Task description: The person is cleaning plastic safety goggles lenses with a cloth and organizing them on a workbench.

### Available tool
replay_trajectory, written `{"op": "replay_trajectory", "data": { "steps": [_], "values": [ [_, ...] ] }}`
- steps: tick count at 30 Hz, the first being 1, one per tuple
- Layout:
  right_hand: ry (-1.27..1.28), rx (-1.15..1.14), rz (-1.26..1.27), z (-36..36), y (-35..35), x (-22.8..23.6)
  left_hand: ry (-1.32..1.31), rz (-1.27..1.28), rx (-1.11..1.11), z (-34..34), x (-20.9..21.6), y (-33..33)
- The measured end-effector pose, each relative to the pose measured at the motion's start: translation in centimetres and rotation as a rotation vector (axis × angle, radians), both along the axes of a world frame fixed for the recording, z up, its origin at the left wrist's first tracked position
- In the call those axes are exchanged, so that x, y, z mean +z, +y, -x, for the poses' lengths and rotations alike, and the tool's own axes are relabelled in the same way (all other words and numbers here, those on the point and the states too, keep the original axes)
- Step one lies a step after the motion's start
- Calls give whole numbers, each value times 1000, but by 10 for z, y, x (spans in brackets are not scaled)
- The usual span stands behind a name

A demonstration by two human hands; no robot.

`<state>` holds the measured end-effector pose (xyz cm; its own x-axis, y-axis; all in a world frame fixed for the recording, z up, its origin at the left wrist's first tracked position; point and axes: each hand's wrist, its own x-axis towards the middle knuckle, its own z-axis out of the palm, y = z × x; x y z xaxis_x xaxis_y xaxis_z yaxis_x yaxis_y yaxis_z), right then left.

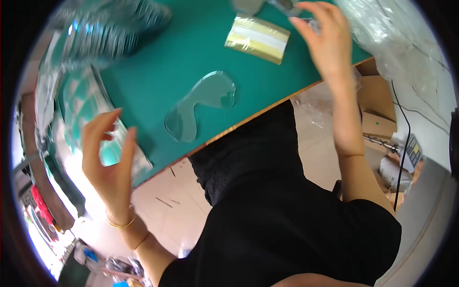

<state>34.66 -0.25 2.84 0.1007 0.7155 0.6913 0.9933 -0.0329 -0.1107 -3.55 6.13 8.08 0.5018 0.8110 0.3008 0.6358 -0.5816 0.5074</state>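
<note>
Seen from above, a person's two bare hands reach over a green work table [162, 52]. The left hand [109, 176], at the left of the frame, has its thumb and fingers curved and held wide apart. It is over or just beside a layer of flat, see-through packs [79, 98] along the table's left edge; whether it touches them is hard to tell. A thin gold-coloured bracelet [120, 222] circles that wrist. The right hand [331, 53], at the upper right, has thumb and forefinger pointing left, near a small grey item [285, 6] at the top edge. Blur hides whether the fingers grip it.

Between the hands, near the middle of the table, lies a transparent sheet [217, 86] with two rounded lobes and a notch, like an eye mask, slanting from lower left to upper right. It rests flat, near the table's wooden front edge. Above it and to the right lies a shiny yellow packet [258, 38] with a pale band, just left of the right hand.

A blurred heap of dark, glossy packs [107, 36] fills the upper left. Crumpled clear plastic [397, 33] covers the upper right corner. Below that, at the right, stands an open cardboard box [376, 98]. The person's black clothing [282, 225] fills the lower centre, above a pale tiled floor [165, 215].
</note>
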Motion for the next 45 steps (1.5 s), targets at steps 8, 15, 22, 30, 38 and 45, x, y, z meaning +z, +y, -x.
{"op": "replay_trajectory", "data": {
  "steps": [8,15,22,30,38,45],
  "values": [
    [502,-7,312,14,-26,-4,103,185,83,-4,-67,-50],
    [416,981,406,173,-3,-32,34,116,130,-7,-85,-53],
    [317,879,368,153,27,-35,-41,131,142,-4,-87,-52],
    [282,999,318,164,39,-42,-53,113,137,-5,-90,-50],
    [324,917,282,180,7,-42,-93,118,132,-11,-88,-50],
    [304,558,253,118,1,-45,-113,184,154,-6,-90,-52]
  ]
}}
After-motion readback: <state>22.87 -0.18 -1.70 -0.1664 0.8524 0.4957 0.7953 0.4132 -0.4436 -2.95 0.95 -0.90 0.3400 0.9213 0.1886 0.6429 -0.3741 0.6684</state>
